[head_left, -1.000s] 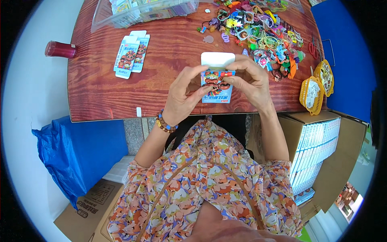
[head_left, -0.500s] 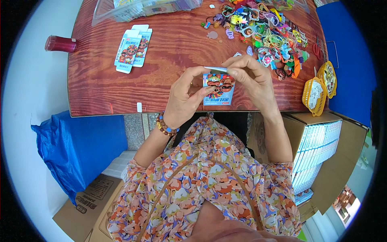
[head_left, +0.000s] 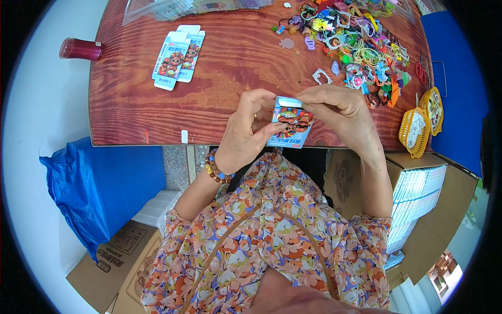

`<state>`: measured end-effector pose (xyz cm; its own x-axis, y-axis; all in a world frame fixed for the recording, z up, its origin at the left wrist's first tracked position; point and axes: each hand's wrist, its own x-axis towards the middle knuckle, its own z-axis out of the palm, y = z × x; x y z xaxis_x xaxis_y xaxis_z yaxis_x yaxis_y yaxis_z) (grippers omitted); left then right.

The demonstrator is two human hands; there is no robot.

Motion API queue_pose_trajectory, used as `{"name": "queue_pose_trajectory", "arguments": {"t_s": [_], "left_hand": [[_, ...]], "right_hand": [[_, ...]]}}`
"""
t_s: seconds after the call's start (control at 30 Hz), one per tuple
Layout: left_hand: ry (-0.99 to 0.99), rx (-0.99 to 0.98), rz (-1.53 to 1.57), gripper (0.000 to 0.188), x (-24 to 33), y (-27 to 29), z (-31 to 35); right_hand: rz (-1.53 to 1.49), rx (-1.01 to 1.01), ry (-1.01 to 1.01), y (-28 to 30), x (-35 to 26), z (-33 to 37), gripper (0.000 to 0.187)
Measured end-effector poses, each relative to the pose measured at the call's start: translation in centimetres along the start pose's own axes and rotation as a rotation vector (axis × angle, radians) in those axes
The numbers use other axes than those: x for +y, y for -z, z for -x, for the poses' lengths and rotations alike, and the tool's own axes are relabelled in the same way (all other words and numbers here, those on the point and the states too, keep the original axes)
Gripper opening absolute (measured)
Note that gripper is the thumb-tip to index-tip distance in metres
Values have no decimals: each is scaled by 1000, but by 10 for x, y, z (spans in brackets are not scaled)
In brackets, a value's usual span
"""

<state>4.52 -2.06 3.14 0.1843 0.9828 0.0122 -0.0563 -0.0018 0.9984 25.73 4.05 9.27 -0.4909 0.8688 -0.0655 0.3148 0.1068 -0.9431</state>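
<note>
A small light-blue carton (head_left: pixel 288 137) with cartoon figures printed on its front is held up over the table's near edge. My left hand (head_left: pixel 246 125) grips it from the left, thumb across the printed front and fingers behind. At the carton's upper right corner, my right hand (head_left: pixel 337 112) has thumb and forefinger closed together on its top end. A white flap (head_left: pixel 289 102) shows along that end. What else the right fingertips may hold is hidden. Two flat cartons (head_left: pixel 171 62) of the same print lie overlapping on the table, beyond my left hand.
A colourful heap of hair ties and small trinkets (head_left: pixel 366 47) covers the wooden table's (head_left: pixel 219 83) far right. Yellow baskets (head_left: pixel 413 133) stand at its right edge, near red-handled scissors (head_left: pixel 420 72). A dark red jar (head_left: pixel 81 49) lies left. Packed booklets fill a cardboard box (head_left: pixel 361 178) below right.
The carton and both hands have shifted slightly right and down in the picture. The carton is tilted a little more, and its white top flap now shows more plainly. The view has shifted slightly too.
</note>
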Motion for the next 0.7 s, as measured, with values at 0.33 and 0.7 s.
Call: {"name": "queue_pose_trajectory", "arguments": {"t_s": [0.33, 0.7], "left_hand": [[-2, 26, -66, 59, -1, 4, 2], [4, -20, 76, 39, -6, 3, 1]], "right_hand": [[207, -86, 222, 2, 1, -5, 24], [132, -65, 305, -2, 22, 0, 31]]}}
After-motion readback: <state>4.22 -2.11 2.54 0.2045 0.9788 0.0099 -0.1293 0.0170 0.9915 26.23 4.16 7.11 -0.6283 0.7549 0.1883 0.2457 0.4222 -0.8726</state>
